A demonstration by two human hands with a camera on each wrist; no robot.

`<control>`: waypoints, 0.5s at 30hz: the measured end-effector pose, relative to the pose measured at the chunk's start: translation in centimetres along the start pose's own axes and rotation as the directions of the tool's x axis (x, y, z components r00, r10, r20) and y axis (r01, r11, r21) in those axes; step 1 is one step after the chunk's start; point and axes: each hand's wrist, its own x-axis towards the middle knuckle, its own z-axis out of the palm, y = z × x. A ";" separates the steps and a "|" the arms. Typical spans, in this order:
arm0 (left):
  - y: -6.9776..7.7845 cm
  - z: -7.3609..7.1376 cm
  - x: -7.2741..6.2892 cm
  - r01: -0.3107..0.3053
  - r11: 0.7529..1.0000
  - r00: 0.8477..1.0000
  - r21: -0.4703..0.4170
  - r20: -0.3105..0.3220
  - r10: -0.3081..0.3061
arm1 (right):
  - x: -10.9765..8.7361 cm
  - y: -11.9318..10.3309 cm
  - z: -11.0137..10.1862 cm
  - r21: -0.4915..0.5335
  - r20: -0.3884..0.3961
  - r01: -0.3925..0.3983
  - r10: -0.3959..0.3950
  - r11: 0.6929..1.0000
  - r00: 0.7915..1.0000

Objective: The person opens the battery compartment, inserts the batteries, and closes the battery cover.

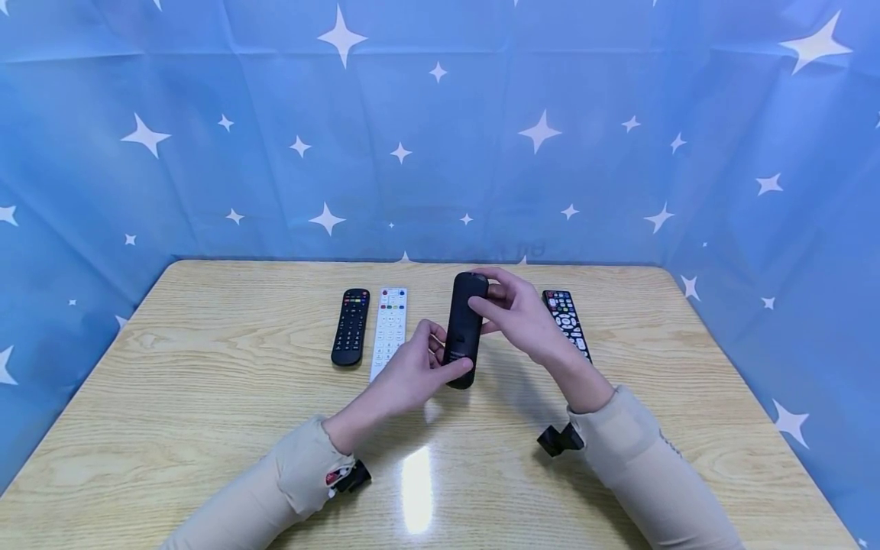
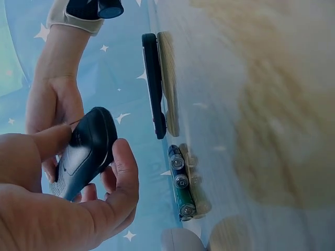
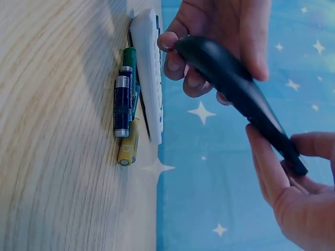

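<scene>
A black remote control (image 1: 463, 328) is held above the table, its back face turned up. My left hand (image 1: 412, 368) grips its near end, with the thumb lying across the back. The far end is pinched by my right hand (image 1: 516, 315), thumb on the back and fingers along the right side and tip. In the left wrist view the battery cover area of the remote (image 2: 86, 151) faces the camera. Several batteries (image 3: 123, 104) lie together on the table below the hands, one of them yellow (image 3: 128, 146); the head view hides them.
On the wooden table (image 1: 206, 397), a small black remote (image 1: 351, 327) and a white remote (image 1: 390, 325) lie left of the hands. Another black remote with white buttons (image 1: 567, 321) lies to the right, partly behind the right forearm. A blue star-patterned curtain (image 1: 440, 153) surrounds the table.
</scene>
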 end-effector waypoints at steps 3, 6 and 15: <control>0.1 0.0 0.0 0.008 1.000 1.000 0.011 -0.007 -0.008 | 0.0 0.0 0.0 0.006 -0.003 0.008 -0.008 1.000 1.000; 0.2 0.0 0.0 -0.001 1.000 1.000 0.006 -0.016 0.001 | 0.0 -0.1 0.0 0.009 -0.003 0.013 -0.013 1.000 1.000; 0.3 0.1 0.2 0.041 0.990 0.999 -0.134 -0.013 -0.043 | 0.0 -0.1 0.3 0.019 -0.006 0.039 -0.039 0.999 0.999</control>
